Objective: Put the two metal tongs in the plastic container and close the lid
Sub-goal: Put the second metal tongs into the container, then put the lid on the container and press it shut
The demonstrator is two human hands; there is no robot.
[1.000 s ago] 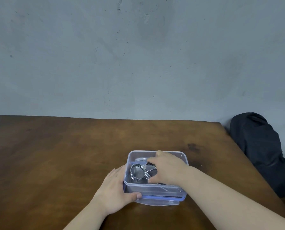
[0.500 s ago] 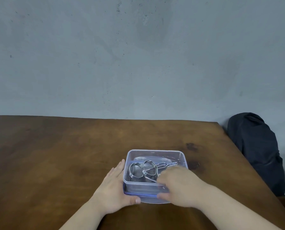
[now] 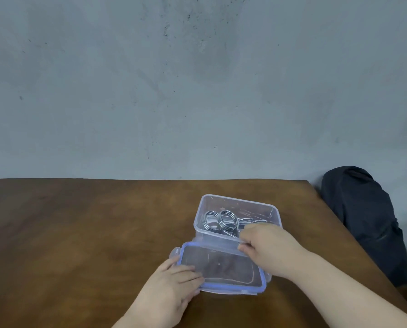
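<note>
My left hand point(image 3: 171, 284) grips the near left corner of the lid point(image 3: 221, 268), thumb on top and fingers curled under its edge. My right hand point(image 3: 266, 247) is pinched shut on the lid's far edge, right where it meets the box point(image 3: 235, 221), and the hand covers the box's near right corner. The lid lies flat on the table point(image 3: 79, 233), just in front of the box and touching it; it is clear with a blue rim, and one clip tab sticks out at its left end. The box is open. Both tongs point(image 3: 223, 220) lie inside it, their coiled ring ends side by side toward the left wall, the arms running right until my right hand hides them. Nothing else sits on the brown table. Past its right edge, well apart from the box, a dark bag point(image 3: 366, 221) leans against the grey wall point(image 3: 197, 79).
</note>
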